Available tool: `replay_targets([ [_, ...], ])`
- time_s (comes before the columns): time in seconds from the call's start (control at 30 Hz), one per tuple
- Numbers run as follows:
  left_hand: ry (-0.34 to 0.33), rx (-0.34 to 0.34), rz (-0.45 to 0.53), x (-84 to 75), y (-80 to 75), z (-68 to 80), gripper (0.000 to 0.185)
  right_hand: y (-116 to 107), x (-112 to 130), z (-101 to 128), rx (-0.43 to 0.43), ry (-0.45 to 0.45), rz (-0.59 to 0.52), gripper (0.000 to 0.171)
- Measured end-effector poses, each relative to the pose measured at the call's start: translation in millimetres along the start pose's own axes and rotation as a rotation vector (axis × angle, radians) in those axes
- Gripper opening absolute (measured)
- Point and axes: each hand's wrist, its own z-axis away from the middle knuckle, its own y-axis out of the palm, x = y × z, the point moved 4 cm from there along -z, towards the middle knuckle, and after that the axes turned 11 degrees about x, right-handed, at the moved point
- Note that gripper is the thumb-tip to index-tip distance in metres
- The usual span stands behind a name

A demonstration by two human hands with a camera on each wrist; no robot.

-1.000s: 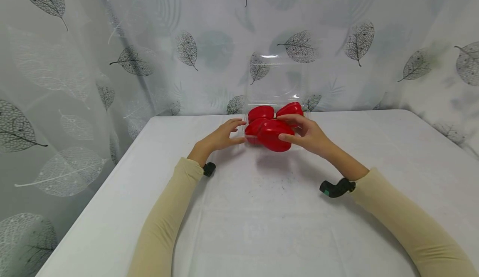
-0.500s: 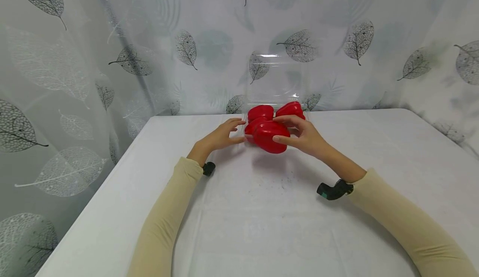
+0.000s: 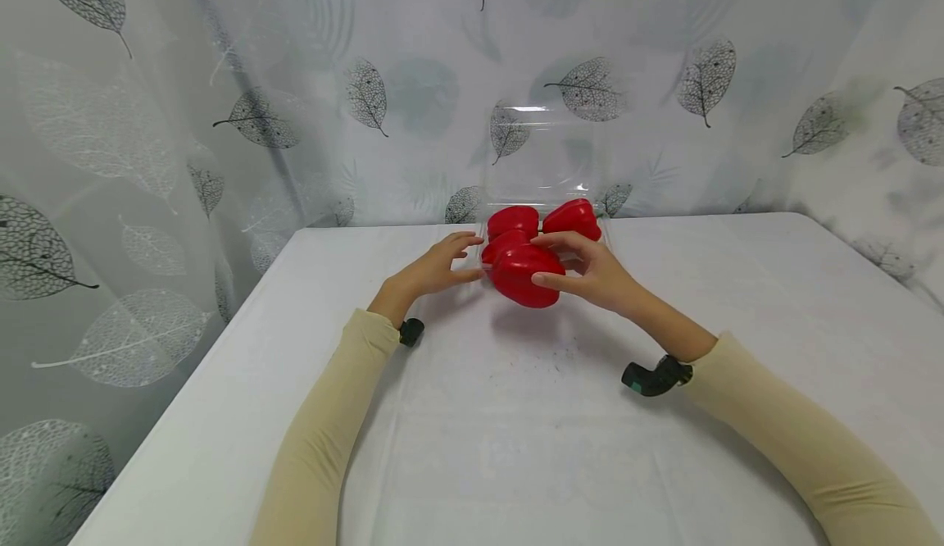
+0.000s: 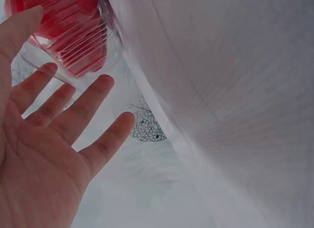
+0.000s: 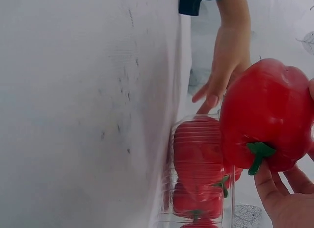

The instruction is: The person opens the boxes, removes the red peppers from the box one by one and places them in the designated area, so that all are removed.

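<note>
My right hand [image 3: 593,275] holds a red bell pepper [image 3: 522,275] between thumb and fingers, at the front of a clear plastic container. In the right wrist view the held pepper [image 5: 270,112] shows a green stem, and it is raised beside the container's rim [image 5: 232,198]. Several more red peppers lie inside, among them one at the back left [image 3: 514,220] and one at the back right [image 3: 573,216]. My left hand [image 3: 441,267] is spread at the container's left side, fingertips right at the wall. In the left wrist view that hand [image 4: 54,134] grips nothing.
The container's clear lid [image 3: 549,156] stands raised behind the peppers, near the leaf-patterned curtain [image 3: 420,103]. A white cloth covers the table [image 3: 516,448]. Dark wrist cameras, the right one [image 3: 656,376] and the left one [image 3: 411,332], hang under the sleeves.
My right hand has moved a little left and toward me with the bell pepper, uncovering more of the back right pepper. The left hand has stayed in place.
</note>
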Motion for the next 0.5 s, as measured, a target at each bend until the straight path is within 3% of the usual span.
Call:
replay_targets([
  [0.27, 0.036, -0.008, -0.007, 0.4, -1.0, 0.0, 0.065, 4.2, -1.6, -0.6, 0.032, 0.000, -0.015, 0.061],
  [0.5, 0.019, -0.005, 0.007, 0.2, -0.7, 0.6, 0.066, 7.4, -3.9, -2.6, 0.058, -0.013, -0.003, 0.062],
])
